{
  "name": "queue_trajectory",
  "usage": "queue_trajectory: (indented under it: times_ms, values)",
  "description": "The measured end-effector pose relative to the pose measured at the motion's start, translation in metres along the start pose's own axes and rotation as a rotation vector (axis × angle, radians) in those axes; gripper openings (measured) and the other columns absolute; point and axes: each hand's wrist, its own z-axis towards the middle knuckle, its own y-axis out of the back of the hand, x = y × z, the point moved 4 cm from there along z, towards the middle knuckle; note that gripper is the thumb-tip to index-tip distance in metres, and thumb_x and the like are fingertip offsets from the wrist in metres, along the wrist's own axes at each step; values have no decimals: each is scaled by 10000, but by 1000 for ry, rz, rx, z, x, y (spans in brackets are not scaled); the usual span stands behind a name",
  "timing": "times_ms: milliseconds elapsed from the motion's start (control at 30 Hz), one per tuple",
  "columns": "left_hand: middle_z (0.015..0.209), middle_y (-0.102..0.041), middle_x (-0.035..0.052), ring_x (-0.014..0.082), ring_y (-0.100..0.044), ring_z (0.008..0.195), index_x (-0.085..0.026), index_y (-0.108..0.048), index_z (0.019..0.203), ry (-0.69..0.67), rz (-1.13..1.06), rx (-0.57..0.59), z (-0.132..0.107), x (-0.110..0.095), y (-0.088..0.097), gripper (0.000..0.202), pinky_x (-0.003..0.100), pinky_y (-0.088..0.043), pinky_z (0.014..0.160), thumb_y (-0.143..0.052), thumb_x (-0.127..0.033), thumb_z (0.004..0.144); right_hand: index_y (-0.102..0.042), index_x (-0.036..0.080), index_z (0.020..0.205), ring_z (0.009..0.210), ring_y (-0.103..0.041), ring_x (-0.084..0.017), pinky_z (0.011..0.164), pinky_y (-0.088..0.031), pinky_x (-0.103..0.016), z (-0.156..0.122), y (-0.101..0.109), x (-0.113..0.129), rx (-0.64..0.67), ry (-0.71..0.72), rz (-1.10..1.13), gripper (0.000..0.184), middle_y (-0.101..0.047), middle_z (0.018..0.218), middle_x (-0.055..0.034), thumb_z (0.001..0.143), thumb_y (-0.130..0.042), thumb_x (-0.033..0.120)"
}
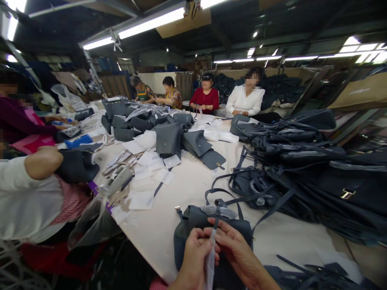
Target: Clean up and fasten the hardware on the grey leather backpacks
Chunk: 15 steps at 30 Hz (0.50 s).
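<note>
A dark blue-grey bag [182, 237] stands at the table's near edge, with my hands in front of it. My left hand [196, 251] pinches a narrow strap [215, 224] and the white wrapping strip [209, 268] around it. From the other side, the fingers of my right hand [231, 243] close on the same strap, touching the left fingertips. The strip hangs down between my wrists. Clear wrap [226, 212] covers the bag's top handle. Part of the bag's front is hidden behind my hands.
A large pile of dark bags [290, 189] with loose straps lies on the right. More bags [168, 139], white paper sheets [142, 200] and a clear plastic bag [93, 219] are on the left. Several people sit around the white table [187, 181].
</note>
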Motion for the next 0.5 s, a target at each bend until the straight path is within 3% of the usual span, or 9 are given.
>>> queue_trajectory:
  times_ms: [167,300,367,400,467,500]
  values:
    - [615,-597,-29,47,-522,471,-147,-555,910,369,-227,69,-9,-3,-7,453,169,-401,513,-847,-176,564,-658,183,1092,617,-608,-103,597,-495,-232,7,9,-10,152,-16,123,493,-693,786,1,645,-850,262]
    - [641,-616,-16,85,-551,504,-180,-502,845,389,-48,156,-12,-2,-2,397,201,-405,518,-809,-255,605,-686,199,1051,452,-547,-66,481,-423,-189,15,20,-20,138,21,112,544,-671,631,44,554,-900,255]
    - [630,-619,-3,136,-581,544,-200,-472,808,233,230,154,-11,-8,5,313,243,-425,536,-733,-307,674,-690,207,1045,410,-512,-64,438,-384,-186,16,22,-22,98,40,97,550,-678,607,42,544,-902,285]
    - [641,-621,5,158,-594,582,-204,-481,808,90,403,126,-11,-17,9,246,270,-444,570,-685,-304,715,-693,208,1041,429,-525,-71,453,-391,-190,15,23,-23,89,47,87,547,-680,599,38,542,-902,290]
    - [763,-651,47,199,-621,739,-201,-550,869,-298,738,28,-12,-43,11,114,333,-481,716,-596,-252,778,-705,212,1028,503,-575,-87,530,-427,-201,12,24,-26,100,55,58,531,-677,581,32,543,-901,302]
    - [885,-667,80,224,-620,858,-200,-590,943,-498,872,-8,-14,-56,9,152,368,-475,816,-565,-228,795,-711,221,1016,520,-589,-91,557,-437,-208,10,24,-27,123,54,33,528,-671,573,34,534,-903,321]
